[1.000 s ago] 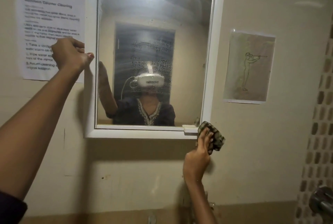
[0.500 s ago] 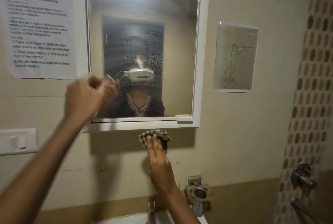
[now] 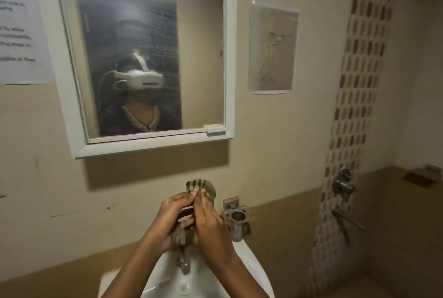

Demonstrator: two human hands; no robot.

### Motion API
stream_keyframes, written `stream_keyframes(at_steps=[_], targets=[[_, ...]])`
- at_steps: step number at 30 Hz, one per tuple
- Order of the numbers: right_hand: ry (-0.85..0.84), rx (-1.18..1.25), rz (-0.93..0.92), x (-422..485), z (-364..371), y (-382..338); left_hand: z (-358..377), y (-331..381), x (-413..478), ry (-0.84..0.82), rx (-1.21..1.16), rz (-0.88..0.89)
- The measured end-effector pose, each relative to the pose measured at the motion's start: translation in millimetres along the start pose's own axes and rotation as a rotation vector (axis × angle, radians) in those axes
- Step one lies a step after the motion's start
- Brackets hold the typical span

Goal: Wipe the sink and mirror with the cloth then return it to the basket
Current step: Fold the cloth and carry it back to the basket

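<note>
Both my hands meet in front of me above the white sink, holding a dark checked cloth between them. My left hand grips the cloth from the left and my right hand from the right, fingertips pinching its upper edge. The cloth's top sticks up above my fingers. The white-framed mirror hangs on the wall above, its glass streaked and spotted. No basket is in view.
A metal tap stands at the back of the sink under my hands. A metal holder is fixed to the wall right of the cloth. Wall valves sit by the tiled strip. Paper sheets flank the mirror.
My left hand came down from the mirror's left edge and joined my right hand on the cloth. The cloth dropped from the mirror's lower frame to just above the sink.
</note>
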State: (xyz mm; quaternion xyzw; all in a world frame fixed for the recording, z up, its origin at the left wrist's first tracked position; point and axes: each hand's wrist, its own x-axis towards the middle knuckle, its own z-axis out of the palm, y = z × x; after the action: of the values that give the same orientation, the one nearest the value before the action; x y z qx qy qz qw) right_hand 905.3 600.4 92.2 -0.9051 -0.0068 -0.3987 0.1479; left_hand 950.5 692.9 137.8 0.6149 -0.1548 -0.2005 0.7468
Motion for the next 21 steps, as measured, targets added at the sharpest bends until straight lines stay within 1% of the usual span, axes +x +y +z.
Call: stream_keyframes(at_steps=[2, 5, 6, 7, 10, 11, 13, 14, 17, 18, 19, 21], targets=[[0.014, -0.032, 0.018, -16.4, -9.5, 8.2, 14.8, -10.3, 2.4, -0.035, -0.087, -0.057], [-0.025, 0.095, 0.038, -38.5, -36.1, 25.2, 39.6, -28.3, 6.0, -0.098, -0.19, -0.17], [-0.041, 0.159, 0.089, -46.9, -46.3, 34.3, 49.2, -34.1, 6.9, -0.118, -0.192, -0.184], [0.002, 0.198, 0.145, -54.4, -56.9, 43.7, 59.6, -39.2, 6.5, -0.151, -0.182, -0.192], [0.215, 0.245, 0.328, -78.0, -91.3, 76.1, 97.0, -53.6, 3.2, -0.337, -0.135, -0.206], [0.246, 0.22, 0.383, -88.4, -102.8, 90.6, 114.6, -57.5, 0.0, -0.407, -0.109, -0.209], [0.259, 0.242, 0.536, -109.3, -129.1, 119.3, 152.8, -63.6, -5.1, -0.517, -0.067, -0.229], [0.245, 0.325, 0.62, -119.4, -145.0, 133.3, 173.2, -66.4, -7.6, -0.561, -0.067, -0.256], [0.26, 0.731, 0.803, -146.9, -197.9, 169.0, 238.1, -72.8, -16.2, -0.696, -0.088, -0.295], [0.28, 0.806, 0.865, -160.0, -220.9, 181.0, 264.4, -77.4, -20.9, -0.745, -0.087, -0.292], [0.296, 0.832, 0.912, -173.2, -246.1, 190.9, 291.6, -82.1, -27.3, -0.786, -0.077, -0.305], [0.334, 0.772, 0.969, -198.4, -295.6, 208.2, 344.2, -93.8, -41.1, -0.844, -0.056, -0.334]])
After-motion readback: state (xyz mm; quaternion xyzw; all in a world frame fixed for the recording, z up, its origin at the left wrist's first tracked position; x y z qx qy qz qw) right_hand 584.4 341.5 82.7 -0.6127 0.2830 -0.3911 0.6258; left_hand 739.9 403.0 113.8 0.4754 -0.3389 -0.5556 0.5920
